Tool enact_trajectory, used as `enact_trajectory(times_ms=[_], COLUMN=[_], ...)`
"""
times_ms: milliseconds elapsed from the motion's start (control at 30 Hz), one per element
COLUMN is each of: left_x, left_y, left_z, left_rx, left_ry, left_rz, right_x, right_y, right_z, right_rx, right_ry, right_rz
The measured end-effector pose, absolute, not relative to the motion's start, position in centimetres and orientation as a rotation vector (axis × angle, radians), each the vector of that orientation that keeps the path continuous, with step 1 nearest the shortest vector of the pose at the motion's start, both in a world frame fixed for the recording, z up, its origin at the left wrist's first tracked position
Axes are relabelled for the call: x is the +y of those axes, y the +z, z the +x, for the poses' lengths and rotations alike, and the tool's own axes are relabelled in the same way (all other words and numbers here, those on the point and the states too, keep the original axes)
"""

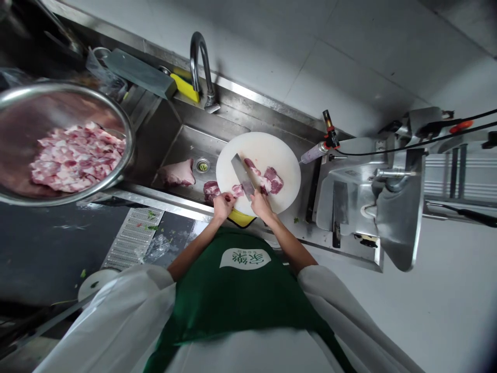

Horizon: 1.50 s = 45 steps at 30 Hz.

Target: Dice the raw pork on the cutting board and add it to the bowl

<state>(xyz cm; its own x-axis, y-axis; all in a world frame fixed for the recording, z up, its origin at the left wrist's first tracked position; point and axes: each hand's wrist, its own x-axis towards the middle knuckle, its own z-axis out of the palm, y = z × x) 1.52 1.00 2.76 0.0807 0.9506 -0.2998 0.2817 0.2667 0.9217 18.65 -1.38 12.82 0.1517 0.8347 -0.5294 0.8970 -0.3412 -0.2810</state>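
Note:
My right hand (261, 205) grips a cleaver (241, 173), its broad blade lying over a round white cutting board (285, 155). At the blade's left side, my left hand (224, 206) pinches the edge of a small piece of meat (237, 190) with its fingertips. To the right of the blade sits a larger chunk of meat (274, 180), with a strip of meat (251, 165) behind it. Another lump of meat (211, 191) rests just past the board's left edge, close to my left hand. Part of the cleaver's handle is hidden by my fingers.
A large steel bowl (130, 137) of cut meat stands at the left. The sink (155, 137) beneath the board holds a skin-on slab of meat (179, 172). Behind rises a faucet (200, 62). A blowtorch (316, 152) and a metal slicer (399, 207) stand at the right.

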Motion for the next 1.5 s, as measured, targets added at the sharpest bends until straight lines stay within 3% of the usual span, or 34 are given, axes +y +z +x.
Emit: enact_trajectory(times_ms=[300, 500, 733, 1000, 1267, 1500], left_x=[1.6, 1.3, 0.8, 2.9, 6.2, 10.2], left_y=[4.1, 3.9, 4.5, 5.4, 7.2, 6.2], left_z=[-1.0, -1.4, -1.4, -1.8, 8.4, 14.8], left_rx=[1.552, 1.521, 1.525, 1.57, 1.028, 0.786], left_ry=[0.817, 0.881, 0.835, 0.924, 0.674, 0.071], left_rz=[1.225, 1.075, 1.299, 1.413, 1.924, 2.275], right_x=[-7.8, -5.4, -2.1, -8.3, -16.3, -20.7], right_y=[14.7, 17.6, 13.8, 14.2, 13.9, 13.4], right_z=[24.1, 20.3, 14.5, 21.9, 27.8, 28.1], right_rx=[1.532, 1.66, 1.866, 1.758, 1.28, 0.936], right_ry=[-0.844, -0.712, -0.881, -0.904, -0.849, -0.906], right_rz=[2.295, 2.338, 2.075, 2.057, 2.775, 3.119])
